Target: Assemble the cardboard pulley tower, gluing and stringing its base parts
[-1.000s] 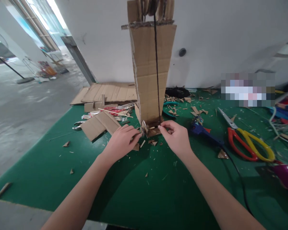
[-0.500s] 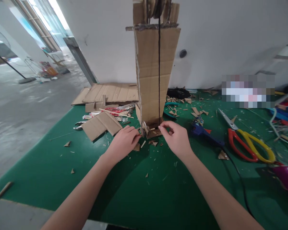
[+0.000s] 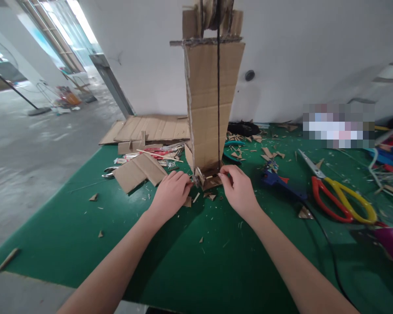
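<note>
A tall cardboard tower (image 3: 208,83) stands upright on the green table, with a dark string (image 3: 218,100) running down its front face. At its foot are a small cardboard disc (image 3: 199,176) and a thin wooden stick (image 3: 211,177). My left hand (image 3: 172,192) is closed just left of the disc; its fingertips pinch a small part that they mostly hide. On the other side, my right hand (image 3: 238,187) pinches the lower end of the string, close to the stick's right end. Small cardboard scraps (image 3: 212,197) lie just below the tower's foot.
Red-and-yellow-handled scissors (image 3: 342,196) and a blue glue gun (image 3: 281,183) with its black cord lie to the right. Cut cardboard pieces (image 3: 139,172) and bundled sticks (image 3: 157,152) lie left. A white wall (image 3: 281,39) rises behind the table (image 3: 196,270).
The whole view has shifted slightly. Both hands stay at the tower's foot with much the same grip, and the tower still stands in place.
</note>
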The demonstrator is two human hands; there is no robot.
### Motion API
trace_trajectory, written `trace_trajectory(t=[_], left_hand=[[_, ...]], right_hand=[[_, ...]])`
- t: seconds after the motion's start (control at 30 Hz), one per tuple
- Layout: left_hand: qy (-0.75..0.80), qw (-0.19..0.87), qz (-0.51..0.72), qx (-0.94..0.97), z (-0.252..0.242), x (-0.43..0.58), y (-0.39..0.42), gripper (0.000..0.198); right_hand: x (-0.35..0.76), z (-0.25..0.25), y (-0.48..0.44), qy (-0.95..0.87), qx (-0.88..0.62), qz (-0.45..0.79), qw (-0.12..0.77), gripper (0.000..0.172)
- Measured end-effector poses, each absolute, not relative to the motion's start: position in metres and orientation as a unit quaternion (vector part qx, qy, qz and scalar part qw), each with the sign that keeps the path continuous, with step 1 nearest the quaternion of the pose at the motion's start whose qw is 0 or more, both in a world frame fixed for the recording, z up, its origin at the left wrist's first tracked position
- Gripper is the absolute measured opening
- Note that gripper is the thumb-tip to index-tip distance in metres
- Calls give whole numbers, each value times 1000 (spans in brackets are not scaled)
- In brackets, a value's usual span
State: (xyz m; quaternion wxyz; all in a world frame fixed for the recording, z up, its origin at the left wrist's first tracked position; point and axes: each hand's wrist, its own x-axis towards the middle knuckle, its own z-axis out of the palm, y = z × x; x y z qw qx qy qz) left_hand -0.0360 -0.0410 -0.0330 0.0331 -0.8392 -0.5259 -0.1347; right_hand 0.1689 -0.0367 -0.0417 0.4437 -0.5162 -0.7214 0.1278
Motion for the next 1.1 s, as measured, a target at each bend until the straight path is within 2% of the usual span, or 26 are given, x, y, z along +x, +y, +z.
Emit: trace_trajectory(t=[0.23, 0.47, 0.6, 0.8, 1.1], left_hand=[[-525, 45, -140, -838, -33, -37, -41, 10], [-506, 44, -161, -846, -33, -36, -43, 12], [-501, 48, -152, -851, -31, -35, -44, 14], [-500, 46, -147, -852, -30, -34, -45, 13], [-494, 54, -151, -854, -31, -34, -45, 15]], right_hand=[[167, -39, -42, -718, -535, 108, 432, 12], [165, -33, -52, -802, -528, -13, 280, 26], [165, -36, -48, -800, -547, -56, 242, 32], [165, -37, -46, -798, -556, -83, 217, 32], [165, -40, -44, -795, -555, -76, 233, 29]])
